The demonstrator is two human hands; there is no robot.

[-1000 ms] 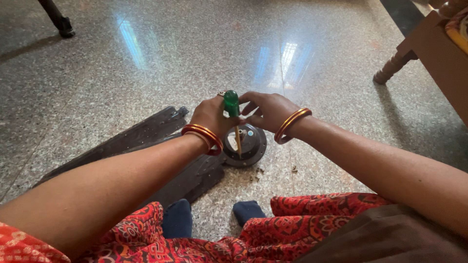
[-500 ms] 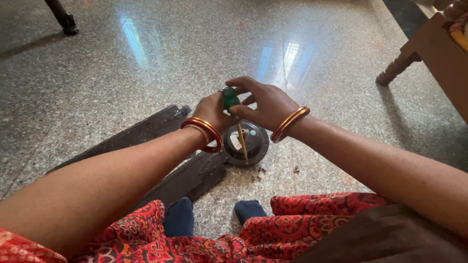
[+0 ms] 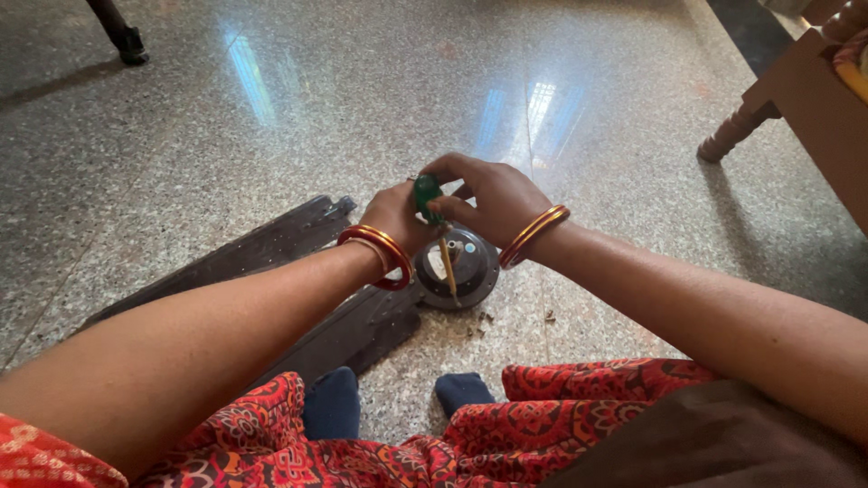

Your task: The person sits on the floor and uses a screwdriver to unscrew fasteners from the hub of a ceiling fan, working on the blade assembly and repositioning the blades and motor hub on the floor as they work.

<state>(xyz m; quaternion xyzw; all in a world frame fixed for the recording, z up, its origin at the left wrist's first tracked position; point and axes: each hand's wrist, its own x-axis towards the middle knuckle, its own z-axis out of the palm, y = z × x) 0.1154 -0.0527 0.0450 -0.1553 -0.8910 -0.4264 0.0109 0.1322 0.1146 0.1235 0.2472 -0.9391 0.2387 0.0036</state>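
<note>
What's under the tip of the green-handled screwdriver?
The screwdriver points down onto a round dark metal hub lying on the floor. Dark blades extend left. The left hand hides the hub's far side.

Packages, signs, screens: none in view. One possible label: small pale patch on top face of round dark motor housing on floor, partly hidden behind screwdriver shaft; too small and blurred to tell shape or colours further
</note>
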